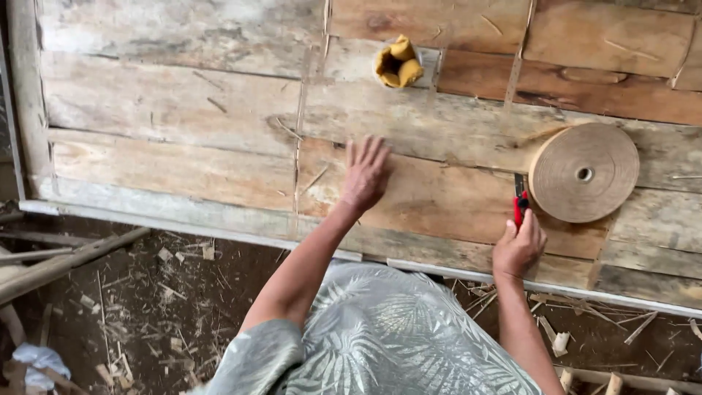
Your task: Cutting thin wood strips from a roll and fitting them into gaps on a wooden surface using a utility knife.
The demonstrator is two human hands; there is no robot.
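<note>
Nearest the camera, a leaf-patterned grey-green garment [380,336] fills the lower middle of the view, and both bare arms reach from it over the edge of a rough plank workbench [175,110]. The right hand [518,245] is closed around a red-handled utility knife [521,201], its fingers wrapped tight on the handle and the dark blade end pointing away toward a large flat roll of tan veneer strip [585,172], which lies on its side just beyond the knife tip. The left hand [365,174] lies flat on the planks with its fingers spread and holds nothing; it seems to press down a length of strip run out from the roll, though that strip is hard to tell from the wood beneath it. This looks like the cutting step: the blade is poised near the roll, and the next move would call for a steady press with the left palm and a clean draw of the knife. Farther off sits a small yellow bundle [398,62], its make unclear. Whether the blade touches the strip cannot be seen. Below the bench, wood scraps [168,292] litter the dirt floor.
</note>
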